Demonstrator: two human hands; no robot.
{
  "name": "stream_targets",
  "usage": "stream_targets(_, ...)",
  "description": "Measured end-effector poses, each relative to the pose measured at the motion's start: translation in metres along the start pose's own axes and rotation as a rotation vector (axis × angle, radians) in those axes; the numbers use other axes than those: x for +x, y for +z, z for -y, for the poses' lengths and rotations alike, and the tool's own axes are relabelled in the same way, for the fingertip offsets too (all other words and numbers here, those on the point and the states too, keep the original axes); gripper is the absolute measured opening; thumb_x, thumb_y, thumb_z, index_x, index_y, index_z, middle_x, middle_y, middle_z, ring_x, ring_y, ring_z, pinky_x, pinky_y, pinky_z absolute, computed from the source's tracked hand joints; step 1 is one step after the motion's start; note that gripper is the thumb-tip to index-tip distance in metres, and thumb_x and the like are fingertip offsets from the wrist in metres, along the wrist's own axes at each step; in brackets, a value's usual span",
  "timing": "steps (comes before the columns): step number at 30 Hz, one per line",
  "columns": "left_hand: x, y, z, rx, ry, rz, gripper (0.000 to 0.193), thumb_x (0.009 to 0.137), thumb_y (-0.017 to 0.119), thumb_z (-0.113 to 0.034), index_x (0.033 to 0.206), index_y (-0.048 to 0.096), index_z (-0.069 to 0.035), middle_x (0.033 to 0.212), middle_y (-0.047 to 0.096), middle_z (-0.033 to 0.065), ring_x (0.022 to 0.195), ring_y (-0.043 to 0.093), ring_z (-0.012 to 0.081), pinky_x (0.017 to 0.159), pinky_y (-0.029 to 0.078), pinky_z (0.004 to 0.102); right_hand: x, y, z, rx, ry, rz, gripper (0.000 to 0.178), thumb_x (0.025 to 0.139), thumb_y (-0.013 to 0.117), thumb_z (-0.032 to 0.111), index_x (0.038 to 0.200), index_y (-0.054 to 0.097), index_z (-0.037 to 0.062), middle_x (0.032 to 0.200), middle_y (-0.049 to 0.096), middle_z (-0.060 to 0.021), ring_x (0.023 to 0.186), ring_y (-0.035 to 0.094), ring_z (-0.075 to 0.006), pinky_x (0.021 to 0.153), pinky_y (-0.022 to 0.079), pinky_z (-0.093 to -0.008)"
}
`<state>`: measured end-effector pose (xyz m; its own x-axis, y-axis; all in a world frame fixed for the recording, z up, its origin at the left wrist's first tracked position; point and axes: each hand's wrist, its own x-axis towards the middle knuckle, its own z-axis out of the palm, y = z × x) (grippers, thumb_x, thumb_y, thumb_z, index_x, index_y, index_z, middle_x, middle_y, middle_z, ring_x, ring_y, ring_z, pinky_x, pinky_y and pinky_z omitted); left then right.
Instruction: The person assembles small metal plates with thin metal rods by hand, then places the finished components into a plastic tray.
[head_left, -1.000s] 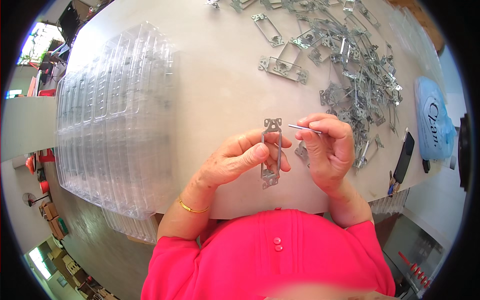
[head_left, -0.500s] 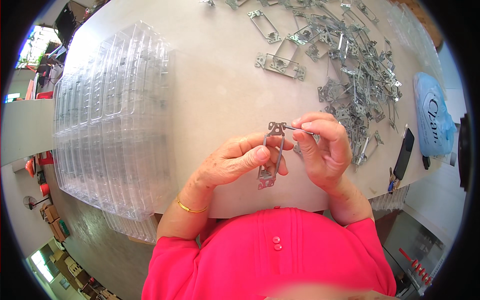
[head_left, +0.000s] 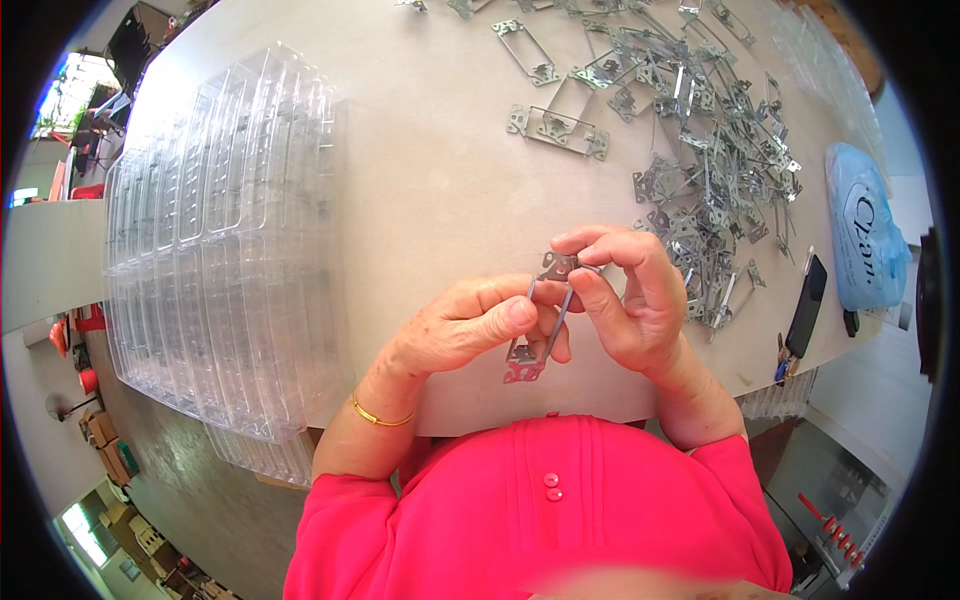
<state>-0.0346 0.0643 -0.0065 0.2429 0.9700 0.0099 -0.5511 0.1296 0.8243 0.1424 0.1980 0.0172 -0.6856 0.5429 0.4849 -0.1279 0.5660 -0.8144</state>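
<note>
My left hand (head_left: 475, 318) grips a narrow metal bracket (head_left: 524, 372), two thin side rods joined by a cut-out plate at each end. The bracket tilts, its upper plate between my two hands and its lower plate nearer my body. My right hand (head_left: 637, 300) pinches a thin grey metal rod (head_left: 592, 267) against the upper plate. Thumb and fingers hide most of that rod, so I cannot tell whether it sits in a hole. Beyond my right hand lies a loose heap of similar metal brackets (head_left: 712, 160).
Clear plastic trays (head_left: 220, 235) stand stacked on the pale table (head_left: 430, 150) at the left. On the right lie a black phone (head_left: 806, 310), a blue plastic bag (head_left: 866, 235) and clear plastic sheets (head_left: 835, 85). Single brackets (head_left: 525, 52) lie at the far middle.
My right hand has moved left, bringing the rod in to the bracket's upper plate. The bracket has tilted, its lower end shifting slightly left. My left hand keeps its hold.
</note>
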Motion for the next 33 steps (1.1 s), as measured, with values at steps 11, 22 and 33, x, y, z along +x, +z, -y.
stream_targets(11,-0.001,-0.002,-0.003,-0.133,0.011,0.022,0.054,0.11,0.045,-0.039,0.138,0.055,0.006,0.1,0.065,0.0116,0.092,0.069,0.0228,0.073,0.051,0.032,-0.005,0.001,-0.006,0.243,0.147,0.033,0.036,0.087,0.065,-0.016,0.119,0.057,0.0001,0.111,0.067,-0.0116,0.095,0.068,-0.0194,0.082,0.054,-0.0297)
stream_targets(22,-0.004,-0.003,-0.003,-0.206,0.029,0.013,0.056,0.112,0.038,-0.038,0.134,0.054,0.011,0.106,0.066,0.0202,0.082,0.067,0.0264,0.073,0.054,0.0391,0.0,-0.003,-0.013,-0.095,0.021,0.029,0.03,0.09,0.069,-0.011,0.116,0.06,0.0014,0.103,0.07,-0.0107,0.091,0.07,-0.0174,0.076,0.058,-0.0309)
stream_targets(33,0.004,-0.005,-0.001,-0.061,-0.101,-0.073,0.058,0.11,0.043,-0.041,0.135,0.055,0.011,0.095,0.067,0.013,0.085,0.067,0.0203,0.066,0.05,0.0299,-0.001,-0.006,0.003,0.094,0.0,-0.108,0.02,0.091,0.071,-0.007,0.109,0.063,0.0,0.101,0.071,-0.0153,0.096,0.071,-0.0251,0.079,0.058,-0.0326)
